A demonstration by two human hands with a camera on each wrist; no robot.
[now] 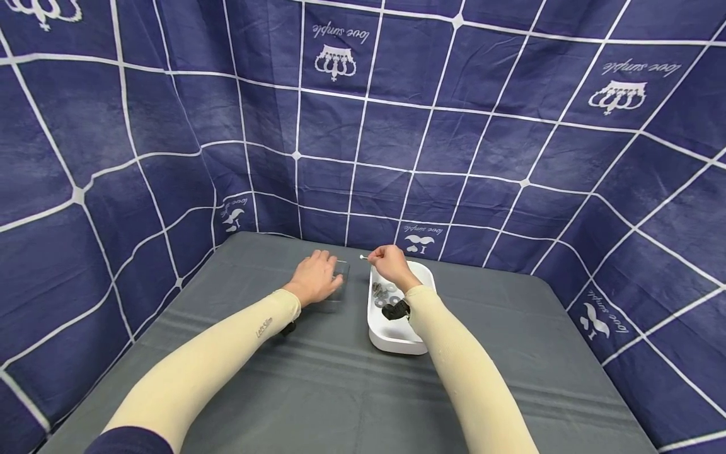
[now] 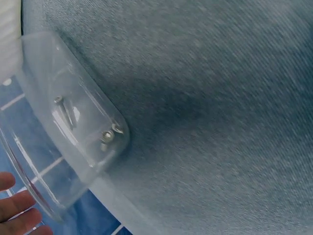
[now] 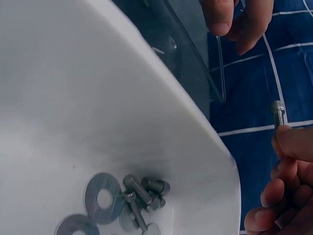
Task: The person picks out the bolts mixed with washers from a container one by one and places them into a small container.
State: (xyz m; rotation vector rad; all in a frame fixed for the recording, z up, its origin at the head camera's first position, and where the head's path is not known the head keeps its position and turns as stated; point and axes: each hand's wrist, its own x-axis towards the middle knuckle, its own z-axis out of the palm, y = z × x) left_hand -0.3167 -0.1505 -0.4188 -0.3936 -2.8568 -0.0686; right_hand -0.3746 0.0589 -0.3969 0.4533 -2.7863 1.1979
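While the right hand (image 1: 390, 262) pinches a bolt (image 3: 278, 111) between thumb and fingers, the left hand (image 1: 315, 277) lies across from it over a clear box (image 2: 87, 117), its fingers relaxed and apart. I can't make out whether those left fingers touch the box's rim. The bolt sticks out from the right fingertips toward the left hand, head foremost and gripped by its shank, and it's near the box but not inside.

Beneath the right fingers and nearer the person is a white tray (image 1: 397, 345), with the hand above its far end. Lower than those fingers, loose on the tray's floor, I see flat washers (image 3: 90, 198) and a little heap of more bolts (image 3: 138, 190).

Under the left palm, the box holds a long screw (image 2: 64, 112) on its side and a shorter one (image 2: 107, 136) near a corner, with a small metal piece (image 2: 117, 128) beside it.

Cream sleeves (image 1: 221, 356) run back from both hands across a grey desk (image 1: 295, 403); beyond the fingers hangs a blue cloth (image 1: 448, 142) with white lines.
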